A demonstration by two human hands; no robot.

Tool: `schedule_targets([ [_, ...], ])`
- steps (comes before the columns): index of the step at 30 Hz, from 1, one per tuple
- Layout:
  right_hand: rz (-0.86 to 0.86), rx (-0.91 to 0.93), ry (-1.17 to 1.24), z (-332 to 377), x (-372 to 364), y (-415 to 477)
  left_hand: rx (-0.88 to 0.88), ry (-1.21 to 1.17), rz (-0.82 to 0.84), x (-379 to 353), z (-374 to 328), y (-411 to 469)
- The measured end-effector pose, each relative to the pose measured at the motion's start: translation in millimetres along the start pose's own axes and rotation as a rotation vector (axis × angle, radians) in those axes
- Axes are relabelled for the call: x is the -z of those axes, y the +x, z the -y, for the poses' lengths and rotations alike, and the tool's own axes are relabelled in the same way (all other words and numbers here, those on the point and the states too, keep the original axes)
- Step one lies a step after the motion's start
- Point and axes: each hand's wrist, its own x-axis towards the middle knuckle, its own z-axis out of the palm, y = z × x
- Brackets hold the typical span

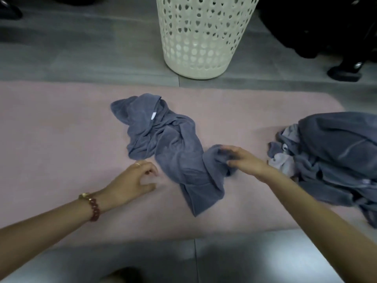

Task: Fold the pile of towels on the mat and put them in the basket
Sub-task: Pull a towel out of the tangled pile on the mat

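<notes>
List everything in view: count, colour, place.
mat: one, pink, on grey floor
towel: one, grey-blue, crumpled at the mat's middle
towel pile: one, grey-blue with paler pieces, mat's right end
basket: one, cream, perforated, on floor beyond the mat
dark shapes: black, top right, too blurred to identify
bracelet: one, red-brown, left wrist
ring: one, gold, on a finger
left hand: one, empty, fingers loosely curled, left of the towel
right hand: one, grips the towel's right end

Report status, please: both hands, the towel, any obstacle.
Status: right hand grips crumpled towel on mat; left hand beside it, holding nothing. Not yet folded. Loose pile at right, basket beyond mat; no obstacle seen.
</notes>
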Motion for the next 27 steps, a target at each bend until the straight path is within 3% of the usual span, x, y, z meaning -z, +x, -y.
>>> schedule_targets([
  [2, -0.103, 0.021, -0.345, -31, -8, 5, -0.164, 0.169, 0.155, -30, 7, -3],
  [3, -0.137, -0.03, -0.376, -40, -10, 4, -0.223, 0.208, 0.215, -43, 7, -2],
  [6, -0.18, -0.143, -0.325, -60, -11, 5, -0.397, 0.363, 0.284, -77, 5, 6],
  [9, -0.178, -0.122, -0.308, -63, -7, 5, -0.561, 0.584, 0.276, -103, -2, 20],
  [12, -0.161, -0.186, -0.086, -65, -2, 11, -0.594, 0.543, 0.251, -114, -8, 38],
  [16, -0.168, -0.257, 0.021, -65, 5, 22, -0.481, 0.391, 0.217, -111, -11, 48],
  [19, -0.241, -0.264, -0.039, -67, 4, 22, -0.192, 0.072, 0.211, -102, -13, 46],
  [23, -0.497, -0.097, 0.017, -66, 3, 11, 0.187, -0.468, -0.153, -71, -26, 41],
  [25, -0.633, 0.027, 0.073, -66, 7, 1, 0.253, -0.566, -0.337, -47, -27, 37],
  [27, -0.7, 0.141, 0.072, -65, 15, -8, 0.223, -0.561, -0.413, -20, -23, 33],
])
